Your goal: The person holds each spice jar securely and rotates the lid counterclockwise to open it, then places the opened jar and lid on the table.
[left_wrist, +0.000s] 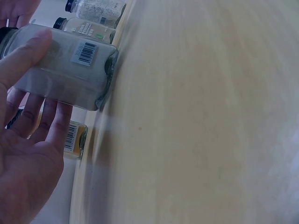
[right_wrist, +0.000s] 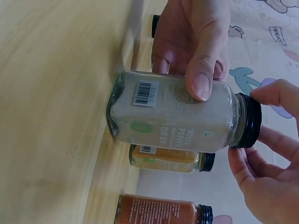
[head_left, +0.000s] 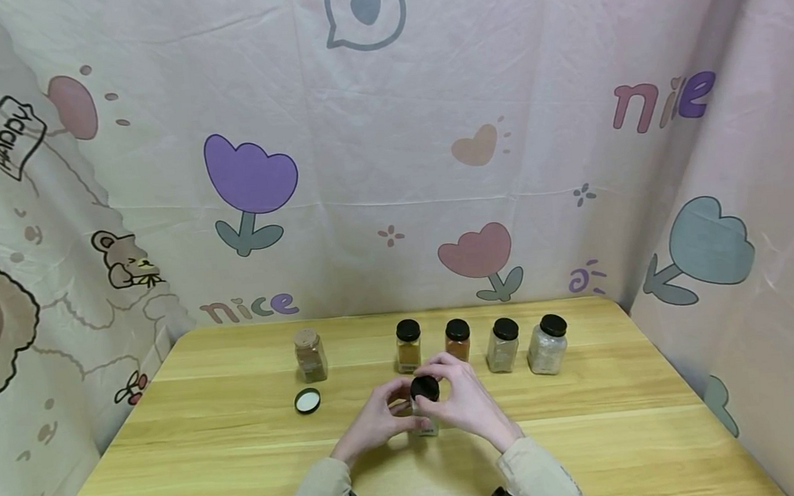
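A glass jar of white pepper [head_left: 426,425] stands on the wooden table [head_left: 598,435] near its front middle. My left hand [head_left: 385,411] grips the jar's body, thumb on one side and fingers behind, as the left wrist view shows on the jar [left_wrist: 65,65]. My right hand [head_left: 454,397] curls round its black lid [head_left: 424,388]. In the right wrist view the lid [right_wrist: 250,122] sits on the jar [right_wrist: 173,116], with my right fingertips [right_wrist: 275,93] pinching its rim.
Behind my hands stands a row of black-lidded spice jars: yellow [head_left: 409,346], red-brown [head_left: 458,339], and two pale ones [head_left: 502,345] [head_left: 547,344]. At the left a lidless jar [head_left: 310,355] stands with a loose lid [head_left: 307,401] lying before it. Printed cloth walls surround the table.
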The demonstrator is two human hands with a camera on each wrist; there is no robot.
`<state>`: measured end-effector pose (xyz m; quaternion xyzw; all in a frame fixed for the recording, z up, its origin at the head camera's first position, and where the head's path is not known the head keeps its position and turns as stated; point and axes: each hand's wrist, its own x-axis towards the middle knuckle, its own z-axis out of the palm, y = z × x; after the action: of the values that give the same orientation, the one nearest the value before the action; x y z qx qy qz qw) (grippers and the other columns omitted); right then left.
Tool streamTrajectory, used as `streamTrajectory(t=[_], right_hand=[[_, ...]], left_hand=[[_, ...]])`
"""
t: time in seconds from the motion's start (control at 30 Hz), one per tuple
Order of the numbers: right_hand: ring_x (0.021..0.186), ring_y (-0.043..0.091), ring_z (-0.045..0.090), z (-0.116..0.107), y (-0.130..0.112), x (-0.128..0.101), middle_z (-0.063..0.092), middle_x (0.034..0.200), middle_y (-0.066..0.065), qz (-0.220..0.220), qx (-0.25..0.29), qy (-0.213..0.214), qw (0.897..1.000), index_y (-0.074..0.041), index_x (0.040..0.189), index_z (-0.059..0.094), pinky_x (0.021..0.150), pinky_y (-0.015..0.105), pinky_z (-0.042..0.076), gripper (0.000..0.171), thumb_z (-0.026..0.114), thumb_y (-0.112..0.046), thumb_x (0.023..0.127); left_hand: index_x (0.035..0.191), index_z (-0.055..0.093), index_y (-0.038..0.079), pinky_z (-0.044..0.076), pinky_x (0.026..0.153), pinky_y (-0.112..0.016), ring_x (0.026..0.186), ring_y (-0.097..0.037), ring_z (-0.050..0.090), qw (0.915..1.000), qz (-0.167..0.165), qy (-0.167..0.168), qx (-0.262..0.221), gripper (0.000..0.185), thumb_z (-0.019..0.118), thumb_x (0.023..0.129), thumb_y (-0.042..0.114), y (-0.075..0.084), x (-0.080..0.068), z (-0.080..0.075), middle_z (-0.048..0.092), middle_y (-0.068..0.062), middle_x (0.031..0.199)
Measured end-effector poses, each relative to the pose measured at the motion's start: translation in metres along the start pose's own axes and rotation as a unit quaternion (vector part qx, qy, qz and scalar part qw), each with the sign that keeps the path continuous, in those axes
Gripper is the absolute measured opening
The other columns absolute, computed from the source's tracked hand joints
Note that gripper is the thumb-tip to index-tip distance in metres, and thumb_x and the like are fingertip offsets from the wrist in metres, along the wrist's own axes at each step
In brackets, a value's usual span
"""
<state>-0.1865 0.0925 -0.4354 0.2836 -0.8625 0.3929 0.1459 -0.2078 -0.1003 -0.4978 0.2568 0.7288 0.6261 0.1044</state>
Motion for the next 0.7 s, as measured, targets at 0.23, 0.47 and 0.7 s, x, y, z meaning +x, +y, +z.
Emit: streamTrajectory(t=[0.23, 0.47, 0.7], right_hand=[[0.094, 0.02, 0.065, -0.0008, -0.0007, -0.0004, 0.069, 0.108, 0.005, 0.013, 0.009, 0.003, 1.0, -0.006, 0.108, 0.075, 0.082, 0.033, 0.058, 0.031, 0.083, -0.019, 0.08], [0.09, 0.017, 0.063, -0.0012, -0.0015, -0.0004, 0.07, 0.105, 0.003, 0.036, 0.015, 0.011, 0.999, -0.011, 0.105, 0.076, 0.078, 0.028, 0.055, 0.03, 0.085, -0.023, 0.079], [0.089, 0.018, 0.064, -0.0014, -0.002, -0.0002, 0.07, 0.104, 0.004, 0.024, 0.012, 0.011, 1.0, -0.008, 0.104, 0.076, 0.079, 0.032, 0.057, 0.027, 0.084, -0.017, 0.08]], left_hand=[[0.124, 0.06, 0.0, 0.048, 0.114, -0.038, 0.12, -0.018, 0.063, 0.9999, 0.008, -0.001, 0.007, 0.047, 0.082, 0.084, 0.01, 0.0004, -0.0007, 0.0003, 0.064, -0.019, 0.128], [0.124, 0.06, -0.002, 0.052, 0.11, -0.032, 0.114, -0.008, 0.063, 0.9999, 0.014, -0.005, -0.001, 0.046, 0.081, 0.084, 0.009, 0.0014, -0.0009, -0.0001, 0.064, -0.02, 0.127], [0.125, 0.06, -0.002, 0.051, 0.111, -0.032, 0.115, -0.009, 0.064, 0.9998, 0.018, -0.006, 0.001, 0.047, 0.081, 0.084, 0.008, 0.0005, -0.0005, 0.0, 0.063, -0.02, 0.127]])
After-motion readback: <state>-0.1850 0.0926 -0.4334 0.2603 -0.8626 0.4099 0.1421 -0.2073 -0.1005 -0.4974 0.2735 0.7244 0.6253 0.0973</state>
